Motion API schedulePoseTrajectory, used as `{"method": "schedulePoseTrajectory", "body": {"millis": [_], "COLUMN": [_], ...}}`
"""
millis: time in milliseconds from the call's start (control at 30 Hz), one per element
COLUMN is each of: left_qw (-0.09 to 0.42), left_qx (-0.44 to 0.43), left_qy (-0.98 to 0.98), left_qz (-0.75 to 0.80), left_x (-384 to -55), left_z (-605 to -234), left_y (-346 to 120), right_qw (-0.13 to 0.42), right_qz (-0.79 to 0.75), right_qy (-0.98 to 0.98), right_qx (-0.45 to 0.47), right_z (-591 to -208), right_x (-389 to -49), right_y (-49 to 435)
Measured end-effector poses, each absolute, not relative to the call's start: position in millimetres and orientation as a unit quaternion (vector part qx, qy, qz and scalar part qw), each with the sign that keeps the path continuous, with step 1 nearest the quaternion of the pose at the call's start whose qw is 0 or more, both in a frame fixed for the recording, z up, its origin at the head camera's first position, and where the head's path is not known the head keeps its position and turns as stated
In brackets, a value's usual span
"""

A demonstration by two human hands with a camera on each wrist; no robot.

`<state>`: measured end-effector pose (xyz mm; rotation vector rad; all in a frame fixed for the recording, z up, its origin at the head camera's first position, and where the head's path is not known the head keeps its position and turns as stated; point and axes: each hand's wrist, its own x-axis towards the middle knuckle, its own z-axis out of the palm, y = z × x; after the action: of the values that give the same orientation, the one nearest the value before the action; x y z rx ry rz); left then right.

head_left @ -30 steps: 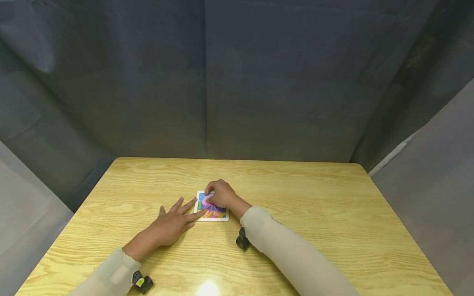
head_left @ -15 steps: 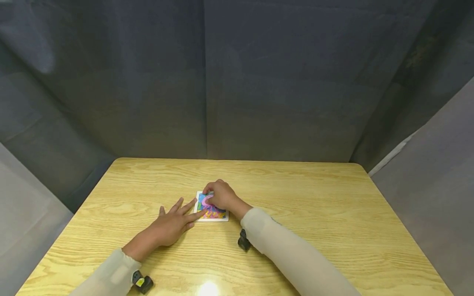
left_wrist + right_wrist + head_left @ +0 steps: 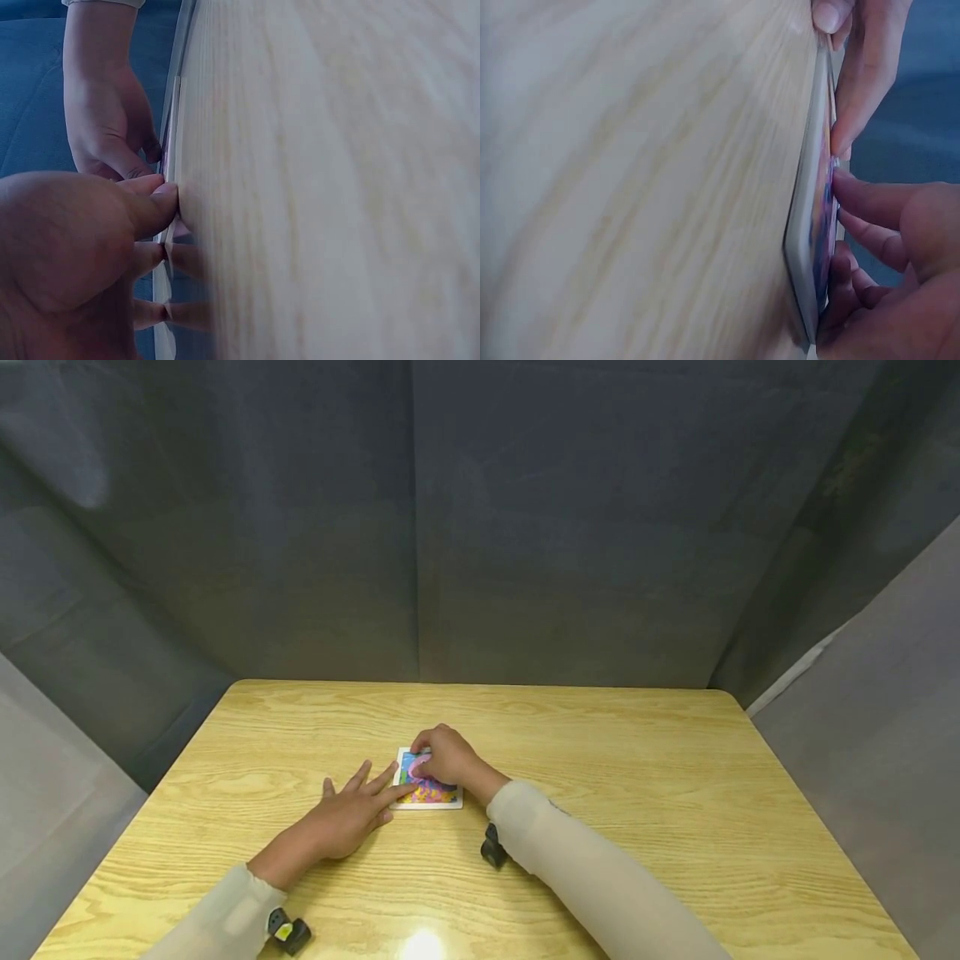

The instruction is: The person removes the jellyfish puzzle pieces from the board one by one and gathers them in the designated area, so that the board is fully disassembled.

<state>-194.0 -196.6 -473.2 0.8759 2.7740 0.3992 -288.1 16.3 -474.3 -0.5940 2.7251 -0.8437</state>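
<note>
A small flat square picture board (image 3: 430,805) with a white border lies on the table, printed in blue, pink, yellow and purple. My left hand (image 3: 347,820) is spread, with straight fingers reaching onto its left border and lower picture. My right hand (image 3: 448,757) covers the upper right of the board, fingers bent and fingertips down on the picture by a pink shape (image 3: 417,766). In the right wrist view, the thumb (image 3: 874,199) and bent fingers meet the printed face near its edge. I cannot tell whether they pinch a loose piece.
The wooden table (image 3: 637,793) extends on all sides of the board. Dark cloth (image 3: 562,527) hangs behind its far edge, with grey panels (image 3: 885,710) at the sides. A small black camera (image 3: 492,847) sits on the right wrist, another (image 3: 288,932) on the left.
The right fingertips have shifted slightly left on the picture, and slightly less of the pink shape shows. The left hand and the board have stayed in place.
</note>
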Motion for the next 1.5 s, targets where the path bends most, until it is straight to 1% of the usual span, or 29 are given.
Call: {"method": "schedulePoseTrajectory", "body": {"millis": [367,733,1333,1500], "left_qw": [0.103,0.101,0.098,0.100], "left_qx": [0.295,0.295,0.295,0.293], "left_qy": [0.941,0.941,0.942,0.941], "left_qz": [0.129,0.132,0.130,0.133], "left_x": [-195.6,-193.9,-193.9,-194.8], "left_z": [-477.4,-474.6,-474.6,-476.7], "left_y": [-197.1,-196.1,-195.5,-196.0], "right_qw": [0.151,0.150,0.129,0.135], "right_qz": [-0.265,-0.273,-0.288,-0.304], "right_qy": [0.938,0.936,0.931,0.924], "right_qx": [-0.166,-0.164,-0.186,-0.191], "right_z": [-466.1,-467.0,-469.1,-470.9], "right_x": [-283.6,-283.1,-282.8,-285.0], "right_y": [9.7,9.7,13.2,15.1]}}
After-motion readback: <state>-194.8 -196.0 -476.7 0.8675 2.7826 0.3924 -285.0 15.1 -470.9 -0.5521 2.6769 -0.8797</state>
